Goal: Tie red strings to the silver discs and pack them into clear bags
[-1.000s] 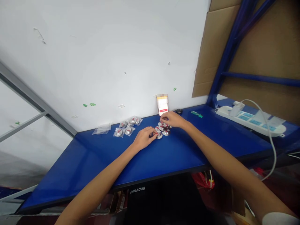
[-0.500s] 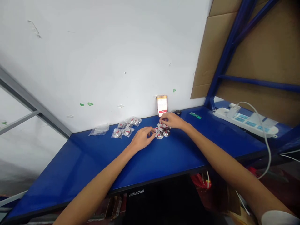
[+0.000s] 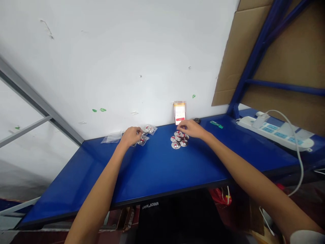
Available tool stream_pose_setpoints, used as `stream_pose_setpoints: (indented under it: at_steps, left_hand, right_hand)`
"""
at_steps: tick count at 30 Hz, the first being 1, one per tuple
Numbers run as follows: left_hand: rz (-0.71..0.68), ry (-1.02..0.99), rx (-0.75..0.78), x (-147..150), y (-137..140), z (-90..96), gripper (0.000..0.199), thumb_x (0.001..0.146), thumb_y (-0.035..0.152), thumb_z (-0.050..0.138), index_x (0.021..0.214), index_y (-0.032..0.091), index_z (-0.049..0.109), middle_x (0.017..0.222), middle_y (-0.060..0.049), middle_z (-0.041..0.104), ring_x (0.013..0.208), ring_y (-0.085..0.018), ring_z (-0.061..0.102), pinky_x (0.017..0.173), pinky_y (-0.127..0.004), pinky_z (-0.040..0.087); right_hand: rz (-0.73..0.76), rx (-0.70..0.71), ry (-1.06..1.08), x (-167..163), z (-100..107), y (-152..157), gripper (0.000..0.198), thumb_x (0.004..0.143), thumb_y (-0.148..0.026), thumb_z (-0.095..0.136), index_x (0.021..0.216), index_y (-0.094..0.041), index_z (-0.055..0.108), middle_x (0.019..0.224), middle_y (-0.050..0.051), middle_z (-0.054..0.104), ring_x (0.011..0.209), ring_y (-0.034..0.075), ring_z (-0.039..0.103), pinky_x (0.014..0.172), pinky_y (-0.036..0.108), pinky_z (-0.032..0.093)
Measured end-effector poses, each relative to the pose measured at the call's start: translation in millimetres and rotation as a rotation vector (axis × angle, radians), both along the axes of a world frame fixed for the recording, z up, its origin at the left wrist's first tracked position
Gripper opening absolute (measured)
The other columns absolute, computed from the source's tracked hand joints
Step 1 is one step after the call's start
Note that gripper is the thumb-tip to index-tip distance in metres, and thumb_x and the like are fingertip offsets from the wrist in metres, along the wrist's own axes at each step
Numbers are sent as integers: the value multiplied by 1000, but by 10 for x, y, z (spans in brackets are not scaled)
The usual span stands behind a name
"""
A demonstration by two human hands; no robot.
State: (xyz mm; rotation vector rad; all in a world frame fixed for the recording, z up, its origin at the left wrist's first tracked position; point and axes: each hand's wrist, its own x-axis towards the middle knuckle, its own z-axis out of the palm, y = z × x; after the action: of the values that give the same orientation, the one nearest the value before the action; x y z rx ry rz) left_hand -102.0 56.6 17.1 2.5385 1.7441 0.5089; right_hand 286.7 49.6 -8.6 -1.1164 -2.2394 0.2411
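My left hand (image 3: 131, 136) is over the group of round badges in clear plastic sleeves (image 3: 149, 129), partly covering them. Its fingers are curled with thumb and forefinger together; whatever they pinch is hidden. To the right lies a pile of loose, shiny round badges (image 3: 176, 145) with red marks. At the pile's back edge is my right hand (image 3: 191, 128), its fingers bent and closed just above the rearmost badges. What is between those fingertips is too small to make out. A flat stack of clear plastic sleeves (image 3: 112, 137) lies left of my left hand.
A lit phone (image 3: 180, 113) leans against the white wall behind the loose badges. Near it are a small black object (image 3: 197, 120) and a green item (image 3: 216, 124). A white power strip (image 3: 276, 133) with a cable sits at the right, beside the blue frame (image 3: 250, 62).
My left hand has moved left, from the loose badges to the sleeved ones. My right hand stays at the back of the loose pile. The whole view has shifted slightly.
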Motion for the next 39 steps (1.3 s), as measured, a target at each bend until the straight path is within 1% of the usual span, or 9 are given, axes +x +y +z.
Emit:
stream_pose_setpoints:
  at_steps: [6,10,15,19,22,27,31,36,39]
  left_hand:
    - [-201,146,-230,-81,-30,-31,70,70,48,83,135,25,72,134,-13,70,126,-38,61,103,-45,51]
    - [-200,103,-230,-45,2,-72,39,80,35,72,116,23,79,109,-11,78,100,-31,71,92,-38,53]
    - [-152,-241,-103,129,-87,2,29,94,38,55,103,22,78,92,-6,77,84,-25,70,82,-35,53]
    - [-198,-691,-368,384,-284,36,36,99,44,55,124,21,65,95,-5,74,77,-21,70,71,-34,58]
    - [-351,-810,-518,578,-440,49,45,93,45,70,130,23,57,101,-6,72,77,-19,70,67,-33,60]
    - [-380,-753,-287,783,-593,78,31,95,48,70,108,19,69,92,-6,75,81,-20,71,70,-30,58]
    - [-282,-719,-62,819,-658,109,34,103,49,58,105,20,76,76,-2,74,71,-19,69,67,-29,54]
    - [-238,-707,153,826,-748,224,34,103,49,59,108,24,81,114,-6,81,100,-25,75,87,-35,59]
    - [-288,-687,174,845,-786,287,31,103,47,62,105,25,83,116,-7,80,106,-25,73,91,-36,58]
  right_hand:
    - [15,-5,-7,-23,10,-15,19,96,-26,63,93,-18,80,83,5,76,72,17,65,68,27,42]
    - [50,20,10,-158,75,-157,19,97,-26,63,97,-19,81,88,5,77,76,19,67,69,28,44]
    - [190,5,158,-520,88,-437,19,101,-31,61,107,-23,77,102,6,78,88,20,71,81,33,53]
    - [198,-164,378,-823,-8,-589,37,99,-36,66,135,-27,62,117,6,75,85,18,72,79,35,60]
    - [76,-254,579,-972,-69,-646,60,90,-46,77,141,-27,53,124,8,70,86,19,73,73,35,63]
    - [138,-614,837,-1029,-75,-669,54,83,-51,84,124,-22,65,108,7,74,80,21,74,59,32,64]
    - [280,-736,1014,-970,-71,-639,39,87,-42,85,117,-19,75,112,10,78,87,20,78,79,34,68]
    - [369,-893,1029,-950,-79,-658,37,92,-34,81,123,-17,74,117,14,79,97,23,79,90,38,67]
    - [518,-1017,975,-997,-86,-723,44,94,-35,79,133,-18,68,128,16,76,106,26,79,98,43,65]
